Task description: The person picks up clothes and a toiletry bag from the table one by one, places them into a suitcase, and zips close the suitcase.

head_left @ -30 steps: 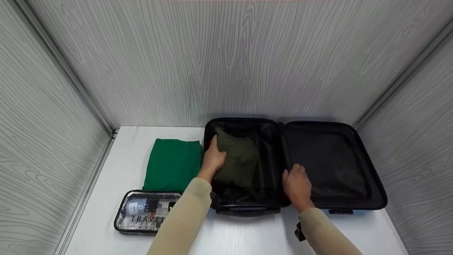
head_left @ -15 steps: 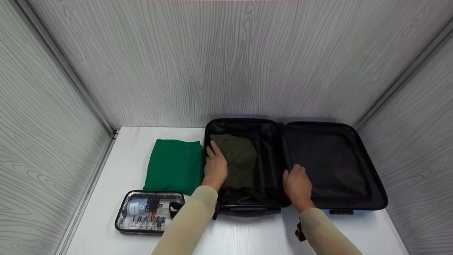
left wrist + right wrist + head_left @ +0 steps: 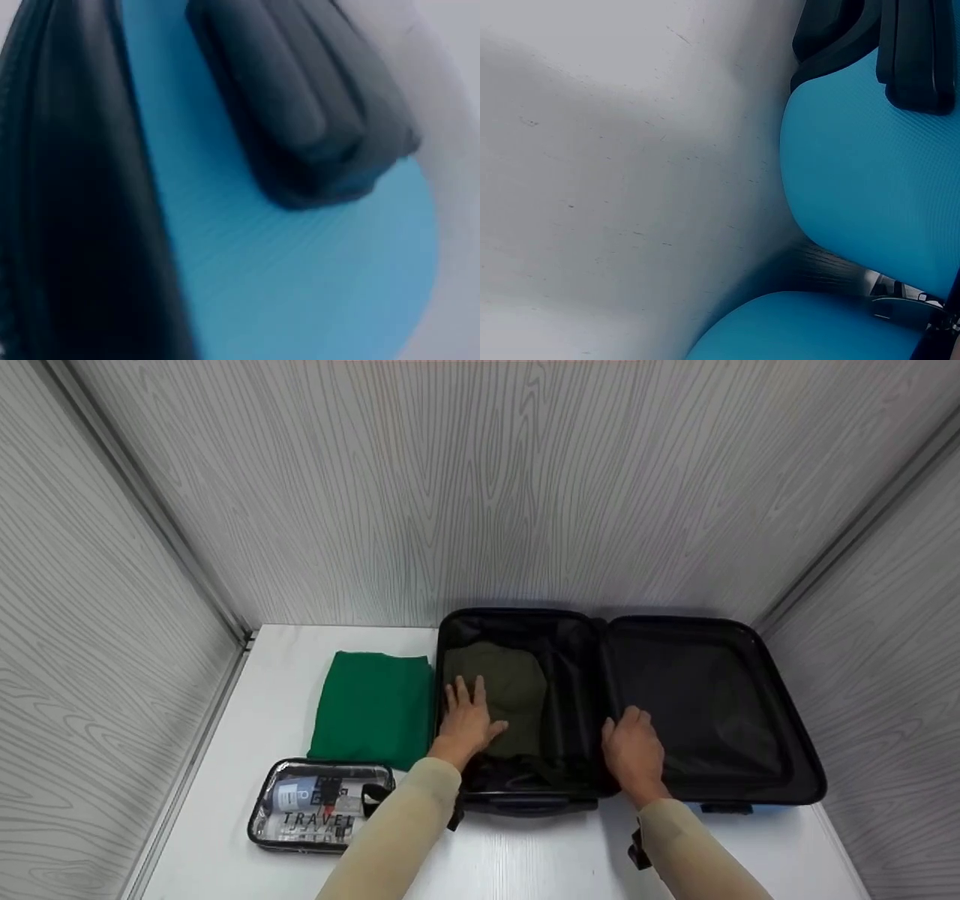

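An open suitcase (image 3: 525,613) with a black lining lies on the white table, its two halves side by side. Inside the left half is a folded olive-green garment (image 3: 517,682). My left hand (image 3: 466,726) rests on that garment's near left part, fingers spread and thumb out to the right. At the inner edge between the halves, near the front, my right hand (image 3: 634,748) grips the suitcase rim with curled fingers. Neither hand shows in the wrist views; the left wrist view has the blue outer shell (image 3: 247,247) and a black handle (image 3: 300,97), and blue shell (image 3: 862,165) fills the right wrist view's side.
Left of the suitcase lies a folded green cloth (image 3: 371,709). In front of it is a clear, black-edged pouch (image 3: 266,817) printed TRAVEL, with bottles inside. Grey wood-grain panels (image 3: 487,495) enclose the table at the back and both sides.
My left hand has moved from the garment's left edge onto its top, fingers now spread. The olive garment lies flatter, its far corner lowered. My right hand stays at the rim.
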### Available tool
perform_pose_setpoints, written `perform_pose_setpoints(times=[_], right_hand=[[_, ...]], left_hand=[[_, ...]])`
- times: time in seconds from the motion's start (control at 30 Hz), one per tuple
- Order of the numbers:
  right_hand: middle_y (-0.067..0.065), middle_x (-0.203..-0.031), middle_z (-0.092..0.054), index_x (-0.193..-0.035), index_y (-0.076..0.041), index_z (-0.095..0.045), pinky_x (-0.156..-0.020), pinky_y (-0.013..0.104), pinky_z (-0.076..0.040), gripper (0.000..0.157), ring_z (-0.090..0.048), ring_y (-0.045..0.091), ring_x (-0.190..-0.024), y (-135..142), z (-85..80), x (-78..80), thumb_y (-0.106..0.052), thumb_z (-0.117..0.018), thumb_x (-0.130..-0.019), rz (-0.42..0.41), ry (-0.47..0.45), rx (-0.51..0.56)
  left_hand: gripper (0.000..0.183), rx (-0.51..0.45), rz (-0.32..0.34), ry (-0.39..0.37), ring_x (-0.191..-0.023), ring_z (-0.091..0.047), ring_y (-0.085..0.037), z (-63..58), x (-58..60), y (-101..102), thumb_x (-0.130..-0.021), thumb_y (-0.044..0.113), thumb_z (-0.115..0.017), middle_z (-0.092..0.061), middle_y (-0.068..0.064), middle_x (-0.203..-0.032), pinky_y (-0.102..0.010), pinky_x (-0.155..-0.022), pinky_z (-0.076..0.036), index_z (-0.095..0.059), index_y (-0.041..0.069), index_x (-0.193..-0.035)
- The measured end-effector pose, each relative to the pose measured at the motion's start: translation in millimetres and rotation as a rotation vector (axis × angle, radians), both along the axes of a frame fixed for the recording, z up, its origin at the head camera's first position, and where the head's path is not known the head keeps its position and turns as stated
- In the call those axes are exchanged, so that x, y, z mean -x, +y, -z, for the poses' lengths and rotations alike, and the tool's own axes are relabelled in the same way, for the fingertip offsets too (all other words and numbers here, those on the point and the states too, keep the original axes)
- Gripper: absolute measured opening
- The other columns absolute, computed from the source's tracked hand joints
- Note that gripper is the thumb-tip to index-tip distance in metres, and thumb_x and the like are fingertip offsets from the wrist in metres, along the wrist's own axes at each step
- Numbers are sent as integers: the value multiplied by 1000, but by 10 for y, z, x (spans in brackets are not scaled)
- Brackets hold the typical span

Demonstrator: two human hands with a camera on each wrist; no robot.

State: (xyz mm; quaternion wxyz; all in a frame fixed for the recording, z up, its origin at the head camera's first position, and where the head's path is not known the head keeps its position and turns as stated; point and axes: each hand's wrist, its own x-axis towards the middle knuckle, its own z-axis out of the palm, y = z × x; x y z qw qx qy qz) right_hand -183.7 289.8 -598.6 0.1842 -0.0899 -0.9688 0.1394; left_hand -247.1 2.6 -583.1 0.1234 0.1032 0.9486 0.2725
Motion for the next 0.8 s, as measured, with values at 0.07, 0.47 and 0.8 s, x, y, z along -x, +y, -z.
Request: perform_pose_setpoints(times=[0.07,0.47,0.8], right_hand=[[28,-94,-59,-110,12,-57,-61,56,-56,35,-63,42,-70,-3,0,-3,-22,-60,-107,-3,1,-1],[28,-91,-58,-106,11,-57,-59,57,-55,32,-63,43,-69,-13,2,5,-21,-62,-106,-20,40,7],[27,-88,-57,-103,11,-57,-55,55,-55,30,-62,41,-64,-6,17,9,-18,-64,-105,-28,55,9]], left_hand=[[93,-12,16,-41,-161,4,-51,49,-13,-17,-106,44,-64,7,-29,-174,-62,-127,-21,-7,8,-170],[72,-56,44,-96,-162,-6,-46,-97,5,-131,-111,28,-55,-1,-26,-175,-56,-127,-26,-19,9,-170],[71,30,44,-56,-161,-14,-45,-190,-103,-131,-108,20,-62,-8,-24,-176,-54,-126,-30,-27,6,-167]])
